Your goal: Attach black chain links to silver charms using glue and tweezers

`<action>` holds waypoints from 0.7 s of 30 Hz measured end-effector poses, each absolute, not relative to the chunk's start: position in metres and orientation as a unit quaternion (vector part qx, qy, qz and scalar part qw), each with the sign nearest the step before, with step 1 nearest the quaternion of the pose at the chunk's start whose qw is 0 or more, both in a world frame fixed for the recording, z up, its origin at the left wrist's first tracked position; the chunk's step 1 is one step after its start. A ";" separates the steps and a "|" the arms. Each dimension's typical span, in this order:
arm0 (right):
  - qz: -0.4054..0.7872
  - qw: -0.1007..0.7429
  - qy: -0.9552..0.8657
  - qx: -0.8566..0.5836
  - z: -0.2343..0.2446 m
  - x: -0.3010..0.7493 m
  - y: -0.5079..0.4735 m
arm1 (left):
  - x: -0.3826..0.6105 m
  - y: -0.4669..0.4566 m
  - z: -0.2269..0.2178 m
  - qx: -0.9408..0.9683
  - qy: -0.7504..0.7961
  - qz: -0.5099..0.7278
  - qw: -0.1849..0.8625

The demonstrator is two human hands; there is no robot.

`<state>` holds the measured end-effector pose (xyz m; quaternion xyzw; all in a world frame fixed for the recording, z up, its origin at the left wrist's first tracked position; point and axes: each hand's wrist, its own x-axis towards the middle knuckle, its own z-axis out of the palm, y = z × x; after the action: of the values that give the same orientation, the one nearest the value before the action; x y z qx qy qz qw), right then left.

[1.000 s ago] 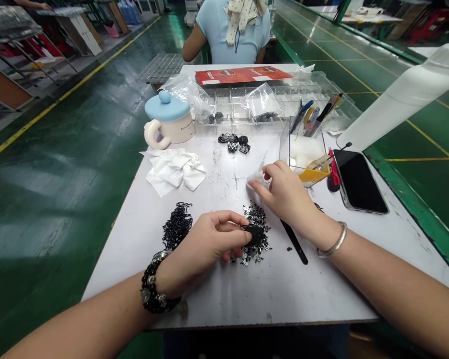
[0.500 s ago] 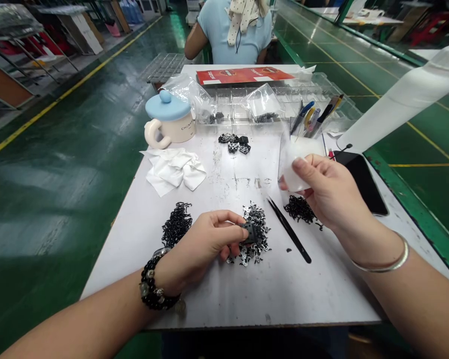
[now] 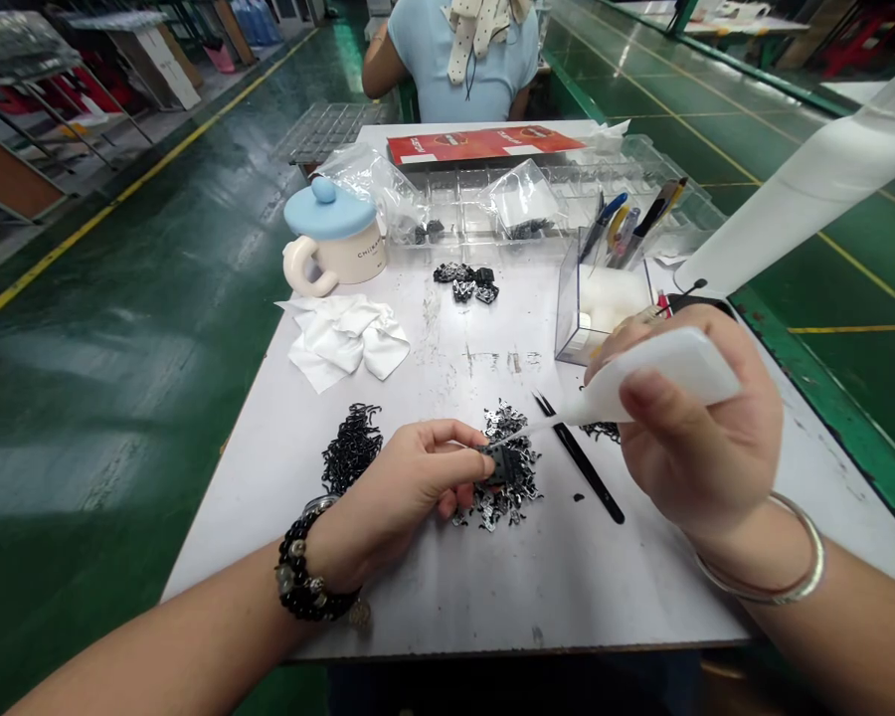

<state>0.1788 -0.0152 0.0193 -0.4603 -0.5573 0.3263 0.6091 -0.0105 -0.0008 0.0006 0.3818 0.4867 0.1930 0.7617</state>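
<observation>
Between thumb and fingers my left hand [image 3: 418, 472] pinches a small black plastic block [image 3: 501, 463] with little holes in its face. It is held over a pile of small shiny metal parts [image 3: 508, 426]. My right hand [image 3: 705, 428] is wrapped round a white squeeze bottle [image 3: 671, 373], tipped so its long thin nozzle points down to the left. The nozzle's tip is at the block's upper edge; whether they touch I cannot tell. Black tweezers [image 3: 586, 462] lie under the nozzle on the table. A heap of black bent pieces [image 3: 350, 447] lies beyond my left wrist.
A clear box [image 3: 571, 318] with pens stands behind my right hand, near a tall white cylinder [image 3: 805, 189]. A lidded mug [image 3: 339, 239] and crumpled tissue [image 3: 350, 338] sit at left. Several assembled pieces [image 3: 466, 283] lie mid-table, before clear trays [image 3: 454, 214]. A person [image 3: 462, 60] sits ahead.
My right hand has come from the clear box towards me, now with the white bottle showing in it, nozzle tilted to the black block. My left hand has stayed nearly still.
</observation>
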 end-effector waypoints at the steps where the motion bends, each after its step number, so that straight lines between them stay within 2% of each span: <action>1: 0.312 0.602 -0.568 -0.466 0.019 0.178 -0.017 | -0.011 -0.001 0.001 0.384 0.488 0.191 0.760; 6: 0.280 0.583 -0.588 -0.486 0.017 0.177 -0.018 | -0.010 -0.001 0.001 0.390 0.490 0.186 0.757; 21: 0.324 0.592 -0.595 -0.437 0.018 0.176 -0.018 | -0.010 -0.001 0.002 0.389 0.491 0.183 0.758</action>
<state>0.1763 -0.0182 0.0179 -0.4372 -0.5947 0.3243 0.5916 -0.0102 -0.0010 0.0019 0.3886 0.4905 0.1829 0.7582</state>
